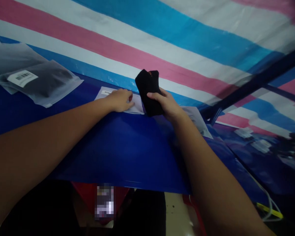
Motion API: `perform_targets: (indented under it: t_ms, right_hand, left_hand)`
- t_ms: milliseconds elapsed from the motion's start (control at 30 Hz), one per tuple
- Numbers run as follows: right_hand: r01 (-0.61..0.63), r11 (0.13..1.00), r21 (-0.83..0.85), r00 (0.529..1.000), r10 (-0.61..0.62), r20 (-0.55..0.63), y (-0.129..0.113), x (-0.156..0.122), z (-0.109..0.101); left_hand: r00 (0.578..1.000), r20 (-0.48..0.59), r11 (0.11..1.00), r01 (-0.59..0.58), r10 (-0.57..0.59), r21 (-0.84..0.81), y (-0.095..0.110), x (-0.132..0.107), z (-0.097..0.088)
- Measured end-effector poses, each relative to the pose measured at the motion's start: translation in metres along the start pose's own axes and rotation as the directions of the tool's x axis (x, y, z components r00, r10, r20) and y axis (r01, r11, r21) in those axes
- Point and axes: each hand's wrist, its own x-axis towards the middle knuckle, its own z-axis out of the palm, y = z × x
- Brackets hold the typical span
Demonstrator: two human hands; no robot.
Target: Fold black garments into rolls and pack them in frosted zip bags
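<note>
My right hand [166,104] is closed around a folded black cloth item [147,86], held upright just above the blue table [118,154]. A small orange mark shows near the item's top. My left hand [120,100] rests on a flat clear plastic bag [135,105] lying on the table, with its fingers curled and pinching the bag's near edge. The bag carries a small white label at its far left corner. Both hands are close together, the black item just right of the bag's opening.
Several frosted bags with dark contents and a barcode label [22,78] lie at the far left. More clear bags [198,119] lie right of my right hand. A striped pink, white and blue tarp [186,39] hangs behind. A dark blue bar [255,82] slants at right.
</note>
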Motion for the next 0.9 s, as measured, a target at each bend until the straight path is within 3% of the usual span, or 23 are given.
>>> perform_targets:
  t_ms: [100,167,300,433,700,833,900]
  right_hand:
    - [0.150,0.975,-0.163,0.980,-0.125,0.153,-0.007,-0.002,0.006]
    - [0.265,0.932,-0.247,0.930,-0.179,0.322,-0.015,-0.006,0.011]
    - [0.419,0.848,-0.324,0.774,-0.147,0.615,-0.031,-0.016,0.024]
    - [0.496,0.783,-0.376,0.703,-0.107,0.703,-0.045,-0.025,0.032]
    - [0.422,0.755,-0.502,0.740,0.033,0.672,-0.057,-0.035,0.033]
    - [0.508,0.667,-0.546,0.747,-0.025,0.664,-0.041,-0.029,0.037]
    - [0.547,0.609,-0.575,0.769,-0.093,0.633,-0.034,-0.025,0.038]
  left_hand:
    - [0.989,-0.042,0.989,0.145,-0.144,0.017,-0.022,0.004,-0.008]
    - [0.978,-0.039,0.978,0.207,-0.206,0.015,-0.032,0.006,-0.010]
    - [0.948,-0.085,0.950,0.310,-0.307,0.026,-0.037,0.008,-0.010]
    - [0.929,-0.151,0.940,0.342,-0.339,-0.007,-0.035,0.006,-0.007]
    - [0.926,-0.168,0.941,0.334,-0.337,-0.047,-0.037,0.006,-0.006]
    - [0.933,-0.186,0.951,0.307,-0.309,-0.043,-0.032,0.005,-0.007]
    - [0.933,-0.249,0.965,0.249,-0.260,-0.078,-0.028,0.005,-0.009]
